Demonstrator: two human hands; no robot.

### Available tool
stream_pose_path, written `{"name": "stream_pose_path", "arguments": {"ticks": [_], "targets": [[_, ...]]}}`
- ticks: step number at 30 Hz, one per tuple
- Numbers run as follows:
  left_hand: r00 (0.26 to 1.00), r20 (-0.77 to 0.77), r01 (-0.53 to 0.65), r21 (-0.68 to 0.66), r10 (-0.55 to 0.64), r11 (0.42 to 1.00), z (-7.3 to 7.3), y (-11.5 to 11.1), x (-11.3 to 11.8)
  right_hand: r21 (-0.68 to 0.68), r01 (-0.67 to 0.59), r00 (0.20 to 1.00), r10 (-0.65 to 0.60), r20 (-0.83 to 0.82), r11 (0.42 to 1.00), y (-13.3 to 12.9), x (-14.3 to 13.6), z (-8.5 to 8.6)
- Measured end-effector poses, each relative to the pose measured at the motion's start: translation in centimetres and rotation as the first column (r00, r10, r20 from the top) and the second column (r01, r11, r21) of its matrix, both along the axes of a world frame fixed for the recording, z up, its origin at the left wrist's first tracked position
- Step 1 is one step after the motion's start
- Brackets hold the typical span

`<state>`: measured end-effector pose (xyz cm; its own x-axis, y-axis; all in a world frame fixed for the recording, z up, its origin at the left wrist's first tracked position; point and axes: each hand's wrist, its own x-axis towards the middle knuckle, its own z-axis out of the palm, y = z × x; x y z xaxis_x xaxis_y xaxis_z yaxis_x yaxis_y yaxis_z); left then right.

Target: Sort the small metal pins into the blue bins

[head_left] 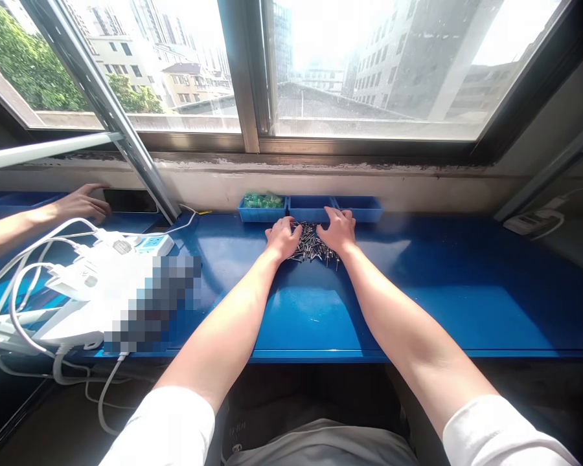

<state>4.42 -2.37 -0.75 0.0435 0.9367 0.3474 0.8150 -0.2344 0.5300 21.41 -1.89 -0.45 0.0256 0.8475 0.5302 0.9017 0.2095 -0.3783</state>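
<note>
A loose pile of small dark and silvery metal pieces (311, 244) lies on the blue table (315, 307). My left hand (282, 239) rests against the pile's left side, its fingers bent and apart. At the right side, my right hand (339, 230) touches the pieces with its fingers spread. Neither hand visibly holds anything. Just behind the pile stand three blue bins in a row: the left bin (262, 215) holds green pieces (263, 200), while the middle bin (311, 208) and the right bin (369, 208) show no contents, though my right hand partly hides them.
White power strips with plugs and cables (94, 278) crowd the left side, beside a metal post (111, 116). Another person's hand (85, 202) is at the far left near a dark flat device (130, 200). A white adapter (532, 222) sits at the right back.
</note>
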Motion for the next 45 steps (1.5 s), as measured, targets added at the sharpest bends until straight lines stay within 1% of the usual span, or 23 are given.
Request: {"name": "stream_pose_path", "arguments": {"ticks": [4,7,11,14,19,22,24,26,28,30,32,34,40,45], "targets": [[0.999,-0.032,0.013,-0.018,-0.013,1.000,0.0,0.0,0.0,-0.079,0.033,0.995,-0.026,0.096,0.996,0.5,-0.2,-0.3],[0.999,-0.048,0.010,-0.032,-0.011,0.999,-0.1,0.1,0.0,-0.113,0.041,0.991,-0.026,0.130,0.993,0.7,-0.2,-0.4],[0.999,-0.049,0.012,-0.035,-0.014,0.999,-0.3,0.2,0.0,-0.159,0.028,0.991,-0.006,0.132,0.987,0.8,-0.1,-0.5],[0.999,-0.035,0.027,-0.028,-0.028,0.999,-0.4,0.3,0.0,-0.176,0.000,0.995,0.016,0.094,0.984,1.2,0.0,-0.8],[0.999,-0.014,0.040,-0.018,-0.040,0.999,-0.5,0.4,-0.1,-0.117,-0.047,0.999,0.049,0.007,0.992,1.5,0.0,-1.1],[0.999,-0.019,0.036,-0.016,-0.036,0.999,-0.5,0.4,-0.2,-0.028,-0.060,0.997,0.059,-0.040,0.998,1.0,0.0,-0.7],[0.999,-0.028,0.043,-0.017,-0.044,0.999,-0.4,0.4,-0.2,0.000,-0.109,0.993,0.109,-0.051,0.994,0.5,0.0,-0.4],[0.998,-0.042,0.054,-0.024,-0.055,0.998,-0.5,0.4,-0.2,-0.042,-0.189,0.982,0.188,-0.031,0.981,0.1,-0.1,-0.3],[0.997,-0.060,0.055,-0.034,-0.057,0.998,-0.6,0.5,-0.2,-0.133,-0.243,0.969,0.246,0.004,0.961,-0.1,-0.2,-0.3],[0.996,-0.075,0.053,-0.040,-0.056,0.998,-0.7,0.5,-0.2,-0.211,-0.247,0.965,0.259,0.032,0.946,-0.2,-0.4,-0.6],[0.994,-0.085,0.062,-0.040,-0.065,0.997,-0.8,0.6,-0.2,-0.241,-0.241,0.965,0.259,0.043,0.940,-0.1,-0.7,-0.9],[0.993,-0.091,0.072,-0.037,-0.075,0.997,-0.8,0.6,-0.1,-0.230,-0.252,0.963,0.268,0.039,0.940,0.0,-0.8,-1.1],[0.991,-0.111,0.068,-0.047,-0.073,0.997,-0.9,0.6,0.0,-0.173,-0.339,0.939,0.343,-0.008,0.925,0.0,-0.9,-1.1],[0.991,-0.106,0.074,-0.043,-0.078,0.996,-0.7,0.5,0.0,-0.152,-0.352,0.935,0.341,-0.094,0.924,0.0,-0.9,-1.1]]}}
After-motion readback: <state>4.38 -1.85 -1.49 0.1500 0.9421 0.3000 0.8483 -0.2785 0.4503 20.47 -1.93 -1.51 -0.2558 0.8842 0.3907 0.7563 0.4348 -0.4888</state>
